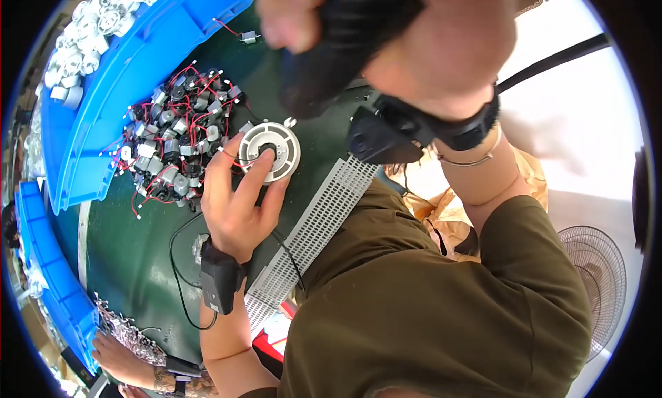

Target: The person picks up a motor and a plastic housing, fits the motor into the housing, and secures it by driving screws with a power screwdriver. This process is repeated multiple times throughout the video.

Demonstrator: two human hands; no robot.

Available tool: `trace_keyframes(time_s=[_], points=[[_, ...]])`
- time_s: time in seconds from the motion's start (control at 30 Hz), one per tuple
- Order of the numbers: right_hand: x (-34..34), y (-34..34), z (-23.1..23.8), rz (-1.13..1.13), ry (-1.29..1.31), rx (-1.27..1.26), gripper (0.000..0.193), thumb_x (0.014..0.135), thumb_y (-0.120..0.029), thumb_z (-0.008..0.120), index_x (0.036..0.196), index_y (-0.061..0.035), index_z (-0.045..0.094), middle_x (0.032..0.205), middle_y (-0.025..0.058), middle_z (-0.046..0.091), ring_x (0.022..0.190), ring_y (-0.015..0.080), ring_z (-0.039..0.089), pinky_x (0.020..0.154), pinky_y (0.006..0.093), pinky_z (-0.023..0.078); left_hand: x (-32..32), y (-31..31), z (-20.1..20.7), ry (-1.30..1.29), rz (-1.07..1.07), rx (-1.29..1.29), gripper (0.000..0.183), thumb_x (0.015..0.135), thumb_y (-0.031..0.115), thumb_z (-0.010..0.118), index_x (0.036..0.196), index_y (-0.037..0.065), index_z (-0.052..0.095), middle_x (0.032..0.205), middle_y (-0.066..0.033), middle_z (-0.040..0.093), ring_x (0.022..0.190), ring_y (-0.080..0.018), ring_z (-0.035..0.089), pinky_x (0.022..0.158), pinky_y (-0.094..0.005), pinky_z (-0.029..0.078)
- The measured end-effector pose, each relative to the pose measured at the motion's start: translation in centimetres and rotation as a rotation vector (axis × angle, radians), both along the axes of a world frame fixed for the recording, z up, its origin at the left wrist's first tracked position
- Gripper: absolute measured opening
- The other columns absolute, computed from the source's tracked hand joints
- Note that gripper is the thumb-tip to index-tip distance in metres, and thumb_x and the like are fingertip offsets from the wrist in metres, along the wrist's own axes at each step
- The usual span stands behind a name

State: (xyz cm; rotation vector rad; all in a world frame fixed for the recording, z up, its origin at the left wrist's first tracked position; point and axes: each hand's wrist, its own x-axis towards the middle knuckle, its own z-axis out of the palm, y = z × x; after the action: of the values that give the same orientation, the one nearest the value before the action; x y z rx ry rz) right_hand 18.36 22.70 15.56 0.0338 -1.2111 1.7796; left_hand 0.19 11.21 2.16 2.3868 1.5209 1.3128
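My left hand (238, 215) grips a round white plastic housing (293, 153) against the green table, with a fingertip pressed on its dark centre. A thin red wire runs beside that finger. Close to the camera and blurred, my right hand (441, 46) is closed around a thick black hand tool (331, 50), whose exact kind I cannot make out. The tool is raised above the housing, apart from it. Left of the housing lies a heap of small motors (172, 132) with red and black wires.
Blue bins (138, 60) with white plastic parts (89, 36) line the left side. One loose motor (248, 37) lies near the far bin. A perforated white strip (310, 225) edges the table (138, 260). Another person's hand (121, 360) is at lower left, by bundled wires (134, 332).
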Motion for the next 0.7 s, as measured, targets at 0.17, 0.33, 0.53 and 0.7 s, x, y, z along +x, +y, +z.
trace_keyframes(time_s=[0.17, 0.33, 0.53, 0.7], points=[[-2.0, -0.8, -0.4, -0.187, -0.152, 0.197, 0.040, 0.071, 0.001, 0.073, 0.107, 0.0012, 0.055, 0.089, 0.0041, 0.062, 0.076, 0.0094, 0.058, 0.065, 0.0229, 0.047, 0.7, 0.0, 0.7, -0.057, -0.012, 0.002, 0.034, 0.066, 0.006, 0.074, 0.098, 0.004, 0.065, 0.107, -0.0201, 0.057, 0.087, -0.0323, 0.059, 0.072, -0.0382, 0.050], [-2.9, -1.3, -0.3, -0.260, -0.181, 0.125, 0.039, 0.068, -0.001, 0.074, 0.103, 0.0000, 0.056, 0.087, 0.0016, 0.059, 0.075, 0.0092, 0.056, 0.064, 0.0233, 0.044, 0.4, -0.1, 0.7, -0.027, -0.025, -0.018, 0.033, 0.068, 0.001, 0.072, 0.100, 0.000, 0.064, 0.113, -0.0215, 0.055, 0.094, -0.0340, 0.060, 0.076, -0.0362, 0.050], [-3.3, -0.1, -0.9, -0.273, -0.226, 0.265, 0.038, 0.068, -0.003, 0.073, 0.102, 0.0003, 0.056, 0.090, 0.0026, 0.058, 0.079, 0.0090, 0.054, 0.067, 0.0246, 0.045, 0.5, 0.1, 0.3, -0.045, -0.006, 0.026, 0.036, 0.065, 0.007, 0.075, 0.099, 0.004, 0.065, 0.107, -0.0199, 0.056, 0.087, -0.0335, 0.059, 0.072, -0.0388, 0.051], [-2.3, -1.8, 0.6, -0.237, -0.383, 0.100, 0.038, 0.068, -0.003, 0.073, 0.102, 0.0004, 0.056, 0.086, 0.0024, 0.058, 0.081, 0.0090, 0.054, 0.069, 0.0254, 0.045, 0.5, 0.0, 0.1, -0.043, 0.001, 0.012, 0.036, 0.064, 0.008, 0.076, 0.099, 0.005, 0.065, 0.106, -0.0200, 0.056, 0.088, -0.0337, 0.059, 0.072, -0.0390, 0.051]])
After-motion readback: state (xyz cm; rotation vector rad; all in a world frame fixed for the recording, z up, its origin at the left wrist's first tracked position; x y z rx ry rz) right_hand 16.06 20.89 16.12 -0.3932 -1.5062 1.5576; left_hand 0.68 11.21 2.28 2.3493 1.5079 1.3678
